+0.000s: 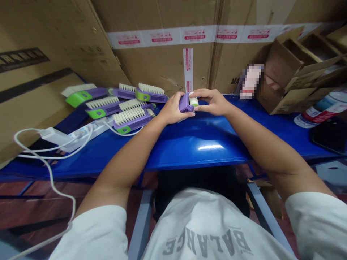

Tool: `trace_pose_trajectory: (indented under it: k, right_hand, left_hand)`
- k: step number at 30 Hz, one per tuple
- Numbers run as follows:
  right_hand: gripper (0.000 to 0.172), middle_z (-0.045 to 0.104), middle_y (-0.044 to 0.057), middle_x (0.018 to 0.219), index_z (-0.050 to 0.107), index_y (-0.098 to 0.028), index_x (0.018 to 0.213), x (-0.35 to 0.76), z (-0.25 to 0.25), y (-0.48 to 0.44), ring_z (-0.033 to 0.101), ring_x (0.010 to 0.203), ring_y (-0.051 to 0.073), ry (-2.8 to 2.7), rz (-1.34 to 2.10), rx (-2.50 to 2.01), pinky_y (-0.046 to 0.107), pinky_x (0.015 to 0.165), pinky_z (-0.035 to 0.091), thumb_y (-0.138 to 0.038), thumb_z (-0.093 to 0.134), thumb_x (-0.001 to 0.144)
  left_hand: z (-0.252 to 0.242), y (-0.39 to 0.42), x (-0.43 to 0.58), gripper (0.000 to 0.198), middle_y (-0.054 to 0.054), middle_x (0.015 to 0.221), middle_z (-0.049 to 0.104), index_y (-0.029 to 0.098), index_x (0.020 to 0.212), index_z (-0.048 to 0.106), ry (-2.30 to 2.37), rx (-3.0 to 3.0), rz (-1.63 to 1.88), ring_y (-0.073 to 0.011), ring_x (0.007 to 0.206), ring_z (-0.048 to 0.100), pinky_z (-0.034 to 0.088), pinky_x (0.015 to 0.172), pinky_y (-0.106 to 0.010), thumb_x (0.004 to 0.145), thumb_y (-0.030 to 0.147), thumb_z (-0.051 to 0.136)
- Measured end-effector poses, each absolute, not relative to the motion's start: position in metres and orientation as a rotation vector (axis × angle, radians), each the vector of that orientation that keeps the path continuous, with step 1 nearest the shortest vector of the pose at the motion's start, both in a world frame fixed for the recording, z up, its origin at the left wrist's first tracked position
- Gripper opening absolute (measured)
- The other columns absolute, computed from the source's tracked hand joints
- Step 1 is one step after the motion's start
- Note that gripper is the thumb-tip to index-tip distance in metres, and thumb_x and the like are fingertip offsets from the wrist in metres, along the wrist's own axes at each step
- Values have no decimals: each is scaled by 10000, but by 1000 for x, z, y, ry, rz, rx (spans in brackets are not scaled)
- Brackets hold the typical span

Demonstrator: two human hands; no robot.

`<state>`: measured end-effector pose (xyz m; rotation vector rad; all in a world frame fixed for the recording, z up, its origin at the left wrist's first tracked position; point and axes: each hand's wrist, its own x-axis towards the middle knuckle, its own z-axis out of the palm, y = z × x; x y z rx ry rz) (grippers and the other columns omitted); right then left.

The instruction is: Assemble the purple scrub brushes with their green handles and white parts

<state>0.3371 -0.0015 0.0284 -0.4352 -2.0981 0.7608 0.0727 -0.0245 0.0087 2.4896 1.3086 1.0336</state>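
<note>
My left hand (173, 109) is wrapped round a purple brush piece (184, 103) above the back part of the blue table (200, 139). Against the right end of that piece, my right hand (213, 102) pinches a small white and green part (193, 98) between thumb and fingers. The two parts touch or nearly touch; the fingers hide the exact contact. To the left lie several purple and green brushes with white bristles (129, 115), some overlapping.
A white power strip (81, 133) with white cables (51, 177) lies at the left. Large cardboard boxes (159, 65) stand behind the table. At the right are open small cartons (284, 68), a bottle (321, 108) and a dark phone (330, 136).
</note>
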Motion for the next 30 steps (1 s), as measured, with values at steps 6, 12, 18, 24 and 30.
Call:
trace_pose_trajectory:
  k: [6, 12, 18, 24, 30]
  right_hand:
    - [763, 853, 119, 1360, 912, -275, 1279, 337, 29, -4, 782, 1361, 368, -2070, 849, -447, 563, 1236, 617, -738, 1080, 697]
    - [987, 819, 108, 1372, 812, -261, 1384, 336, 19, 7, 772, 1327, 366, -2049, 876, -452, 587, 1213, 628, -676, 1154, 555]
    - [1025, 814, 90, 1251, 753, -247, 1309, 336, 22, 5, 795, 1274, 346, -2002, 965, -454, 555, 1187, 655, -618, 1196, 462]
    - [1038, 807, 73, 1228, 716, -265, 1304, 334, 24, -1, 792, 1287, 350, -1966, 1011, -459, 578, 1209, 647, -599, 1202, 450]
    - [1181, 787, 56, 1241, 639, -291, 1420, 336, 18, 8, 813, 1222, 322, -1952, 1002, -471, 568, 1187, 673, -639, 1195, 438]
  left_hand:
    - [9, -26, 72, 872, -147, 1474, 740, 246, 1462, 582, 1306, 2528, 1009, -404, 1342, 735, 585, 1158, -558, 773, 521, 1041]
    - [11, -27, 69, 974, -176, 1534, 720, 237, 1546, 596, 1262, 2652, 957, -451, 1424, 698, 563, 1227, -612, 749, 554, 1059]
    - [12, -29, 70, 1002, -182, 1548, 721, 223, 1569, 609, 1220, 2677, 942, -456, 1435, 693, 562, 1238, -608, 751, 592, 1054]
    - [11, -28, 69, 1005, -187, 1541, 727, 209, 1564, 620, 1248, 2672, 962, -453, 1429, 701, 566, 1241, -602, 743, 585, 1064]
    - [12, -27, 67, 989, -189, 1537, 730, 201, 1552, 622, 1253, 2661, 986, -445, 1414, 715, 572, 1233, -590, 748, 576, 1060]
